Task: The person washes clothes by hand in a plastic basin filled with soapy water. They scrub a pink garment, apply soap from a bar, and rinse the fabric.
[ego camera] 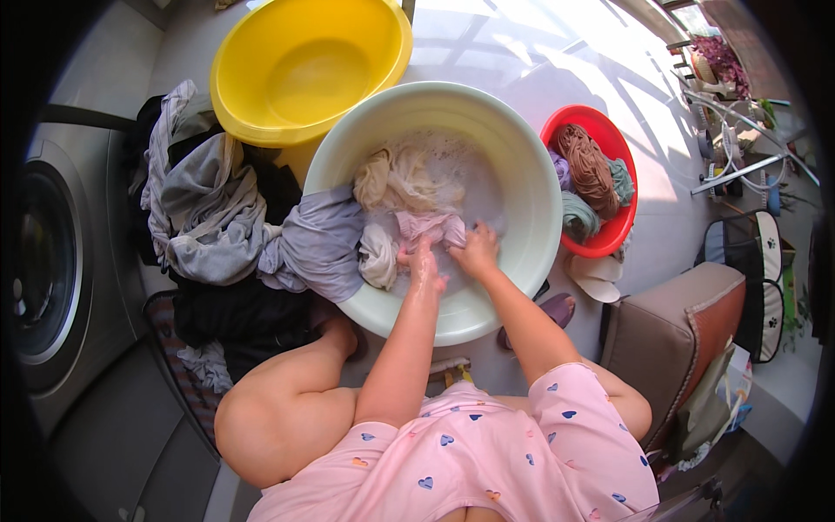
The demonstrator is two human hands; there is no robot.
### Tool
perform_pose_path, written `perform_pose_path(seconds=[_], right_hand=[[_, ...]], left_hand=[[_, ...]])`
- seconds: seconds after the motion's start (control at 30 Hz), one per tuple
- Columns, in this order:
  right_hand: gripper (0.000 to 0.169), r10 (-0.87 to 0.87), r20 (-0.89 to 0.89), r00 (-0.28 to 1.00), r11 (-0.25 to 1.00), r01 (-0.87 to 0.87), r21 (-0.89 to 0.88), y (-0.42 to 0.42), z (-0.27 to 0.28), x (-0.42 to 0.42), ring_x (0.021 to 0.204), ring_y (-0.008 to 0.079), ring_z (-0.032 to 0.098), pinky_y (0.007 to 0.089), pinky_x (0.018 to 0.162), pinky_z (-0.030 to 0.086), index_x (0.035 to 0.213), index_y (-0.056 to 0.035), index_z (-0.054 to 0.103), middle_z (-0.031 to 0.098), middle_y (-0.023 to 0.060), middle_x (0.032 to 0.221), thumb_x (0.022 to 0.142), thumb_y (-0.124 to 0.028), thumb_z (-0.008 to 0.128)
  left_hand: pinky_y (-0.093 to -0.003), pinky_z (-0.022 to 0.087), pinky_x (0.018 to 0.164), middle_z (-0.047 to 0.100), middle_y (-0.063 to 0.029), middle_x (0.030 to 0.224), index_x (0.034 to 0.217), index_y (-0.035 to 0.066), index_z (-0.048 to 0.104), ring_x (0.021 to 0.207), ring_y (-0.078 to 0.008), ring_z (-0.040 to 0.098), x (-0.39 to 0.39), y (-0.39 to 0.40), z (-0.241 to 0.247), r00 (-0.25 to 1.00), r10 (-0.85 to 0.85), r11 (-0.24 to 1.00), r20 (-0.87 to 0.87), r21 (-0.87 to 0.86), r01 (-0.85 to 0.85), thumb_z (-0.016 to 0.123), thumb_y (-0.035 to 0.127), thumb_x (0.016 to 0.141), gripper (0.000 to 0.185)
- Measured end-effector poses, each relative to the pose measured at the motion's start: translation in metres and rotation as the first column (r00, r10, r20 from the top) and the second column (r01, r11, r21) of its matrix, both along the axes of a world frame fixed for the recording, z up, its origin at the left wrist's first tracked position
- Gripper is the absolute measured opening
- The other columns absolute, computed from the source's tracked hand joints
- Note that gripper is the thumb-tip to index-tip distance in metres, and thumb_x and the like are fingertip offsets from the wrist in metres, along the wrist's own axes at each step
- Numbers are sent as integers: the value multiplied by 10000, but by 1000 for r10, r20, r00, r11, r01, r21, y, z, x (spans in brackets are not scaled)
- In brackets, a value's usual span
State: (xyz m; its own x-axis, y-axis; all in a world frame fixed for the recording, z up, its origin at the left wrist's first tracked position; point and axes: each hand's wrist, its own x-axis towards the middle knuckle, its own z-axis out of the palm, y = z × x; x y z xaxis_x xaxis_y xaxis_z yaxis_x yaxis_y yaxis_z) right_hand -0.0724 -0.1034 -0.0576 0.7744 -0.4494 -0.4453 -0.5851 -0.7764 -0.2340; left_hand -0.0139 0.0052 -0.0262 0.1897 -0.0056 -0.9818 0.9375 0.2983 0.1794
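Observation:
A large pale green plastic basin [528, 215] holds cloudy, sudsy water. Inside, a pink garment [430, 227] lies between my hands, beside a cream cloth [408, 179] and a bunched white cloth [378, 256]. My left hand [425, 264] is wet and touches the near edge of the pink garment; whether its fingers close on it is unclear. On the right, my right hand [479, 251] rests at the garment's right end with fingers spread, partly in the water; its grip is not plain. A blue-gray garment [319, 241] hangs over the basin's left rim.
An empty yellow basin [225, 107] stands beyond. Gray and dark clothes [215, 209] are piled left, near a front-loading washing machine [49, 261]. At right are a red basin [627, 218] with twisted garments and a brown padded seat [665, 339].

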Motion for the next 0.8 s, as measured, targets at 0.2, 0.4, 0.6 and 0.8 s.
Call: perform_pose_path(seconds=[0.2, 0.4, 0.6, 0.8], right_hand=[[600, 69, 453, 889, 851, -289, 437, 2, 102, -12, 1235, 322, 386, 395, 1010, 346, 1135, -54, 578, 416, 157, 1326, 582, -169, 782], [654, -86, 449, 890, 812, -198, 549, 23, 169, -19, 1038, 229, 548, 312, 891, 446, 1122, 6, 532, 555, 106, 1133, 559, -110, 844], [460, -781, 342, 522, 412, 20, 911, -16, 140, 15, 805, 103, 588, 251, 743, 503, 1014, -22, 528, 608, 23, 890, 677, -146, 814], [543, -660, -96, 745, -2, 126, 992, -32, 117, 33, 944, 173, 573, 327, 826, 495, 1103, -24, 481, 582, 95, 997, 744, -331, 748]], left_hand=[[-472, 511, 809, 608, -120, 940, 1025, 64, 529, 867, -302, 612, 7, -4, -1, 976, 137, 623, -172, -750, -220, 614, 376, 824, 381], [-459, 533, 795, 607, -166, 973, 1017, 17, 530, 882, -298, 623, 2, -3, -25, 997, 78, 564, -16, -824, -57, 556, 258, 862, 287], [-392, 508, 871, 587, -121, 1128, 1169, 41, 530, 1009, -247, 599, 11, -11, 39, 986, -10, 513, 164, -846, 146, 467, 236, 915, 326], [-393, 477, 909, 565, -76, 1178, 1203, 82, 523, 1062, -226, 572, 13, 2, 55, 970, -24, 382, 243, -894, 233, 487, 305, 901, 377]])
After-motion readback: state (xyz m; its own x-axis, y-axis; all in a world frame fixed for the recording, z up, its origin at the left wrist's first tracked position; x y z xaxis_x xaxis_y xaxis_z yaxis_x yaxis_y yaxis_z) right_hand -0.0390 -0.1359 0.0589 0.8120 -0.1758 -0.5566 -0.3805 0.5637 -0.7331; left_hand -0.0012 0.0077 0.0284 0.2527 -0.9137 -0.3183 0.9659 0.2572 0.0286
